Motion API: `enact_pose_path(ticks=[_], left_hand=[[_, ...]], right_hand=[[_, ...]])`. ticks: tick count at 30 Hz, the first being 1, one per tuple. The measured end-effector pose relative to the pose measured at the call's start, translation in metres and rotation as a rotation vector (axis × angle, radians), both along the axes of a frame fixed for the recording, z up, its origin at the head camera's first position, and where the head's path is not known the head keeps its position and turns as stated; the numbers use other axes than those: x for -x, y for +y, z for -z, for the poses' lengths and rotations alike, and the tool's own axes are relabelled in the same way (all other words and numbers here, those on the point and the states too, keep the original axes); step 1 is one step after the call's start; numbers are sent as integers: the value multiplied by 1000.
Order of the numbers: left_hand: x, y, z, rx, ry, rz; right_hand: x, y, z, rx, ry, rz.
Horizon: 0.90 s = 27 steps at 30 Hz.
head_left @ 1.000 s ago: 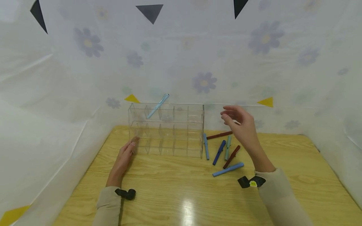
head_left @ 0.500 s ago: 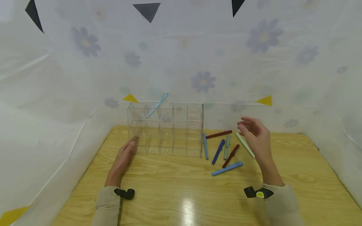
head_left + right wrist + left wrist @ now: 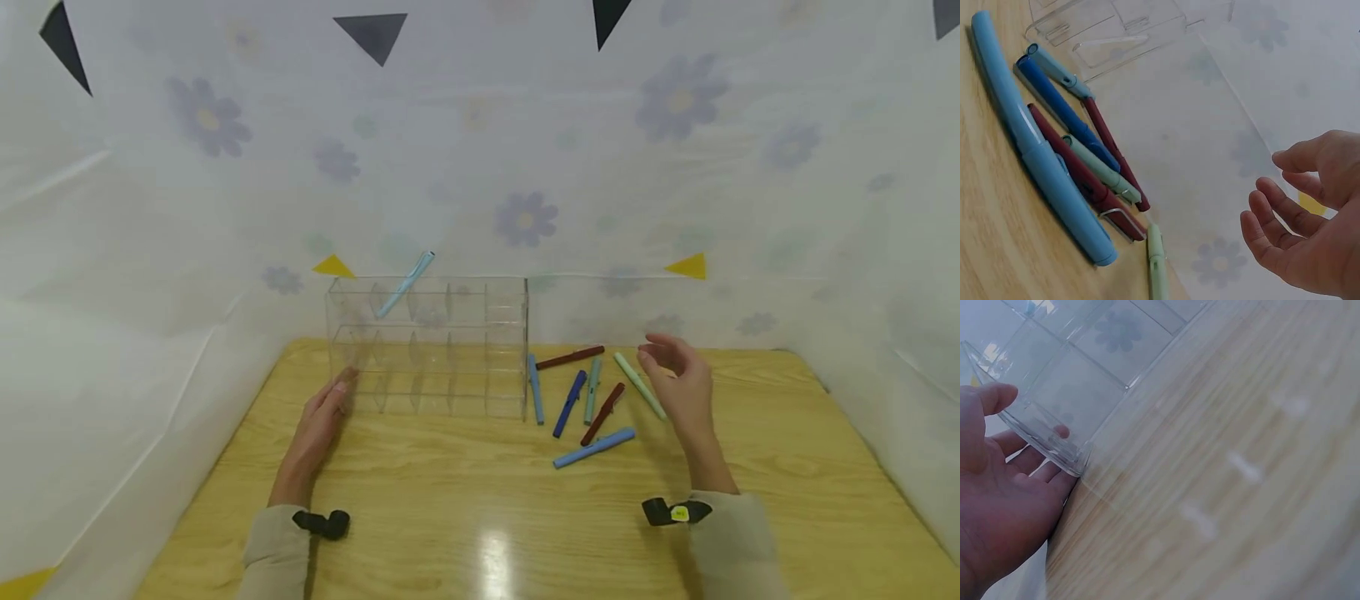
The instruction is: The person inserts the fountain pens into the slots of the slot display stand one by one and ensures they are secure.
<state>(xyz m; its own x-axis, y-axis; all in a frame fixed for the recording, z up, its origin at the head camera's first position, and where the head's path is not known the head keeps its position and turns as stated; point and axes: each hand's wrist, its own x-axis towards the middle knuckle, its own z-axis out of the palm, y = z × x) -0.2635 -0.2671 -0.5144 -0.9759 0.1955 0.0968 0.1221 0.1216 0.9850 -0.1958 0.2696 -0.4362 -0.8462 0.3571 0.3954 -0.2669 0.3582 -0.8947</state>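
A clear acrylic organizer point(image 3: 527, 350) with several compartments in tiers stands at the back of the table. One light blue pen point(image 3: 406, 284) leans in its top tier. My left hand point(image 3: 315, 429) touches the organizer's left side, fingers point(image 3: 1041, 459) extended along the wall and thumb near its front edge. My right hand point(image 3: 684, 387) hovers at the right, fingers loosely bent with nothing between them. Nearest it lies a pale green pen point(image 3: 640, 386). More pens lie left of that: dark red point(image 3: 603, 414), grey-green point(image 3: 592, 392), dark blue point(image 3: 570, 404) and light blue point(image 3: 594, 448).
Another dark red pen point(image 3: 570, 357) and a blue pen point(image 3: 536, 390) lie close to the organizer's right side. The wooden table point(image 3: 450, 508) meets a white flowered sheet point(image 3: 450, 150) behind, and sheeting also hangs at both sides.
My right hand has moved right and down, away from the organizer, uncovering the pale green pen. The left hand stays at the organizer's side. The head view has shifted slightly.
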Motion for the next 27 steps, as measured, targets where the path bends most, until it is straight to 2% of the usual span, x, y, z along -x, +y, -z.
enact_pose_path(ticks=[4,6,12,18,22,27], left_hand=[[-2,-2,0,-1,-18,3],[-3,-2,-1,4,-19,6],[0,-1,0,13,-5,8],[1,0,0,-2,11,26],[0,0,-1,11,-4,9],[0,-1,-1,22,-11,2]], right_hand=[[3,3,15,-68,-49,38],[8,10,30,-99,-59,52],[11,17,50,-138,-121,85],[12,22,60,-131,-179,98],[13,26,65,-139,-216,97],[11,27,71,-101,-335,82]])
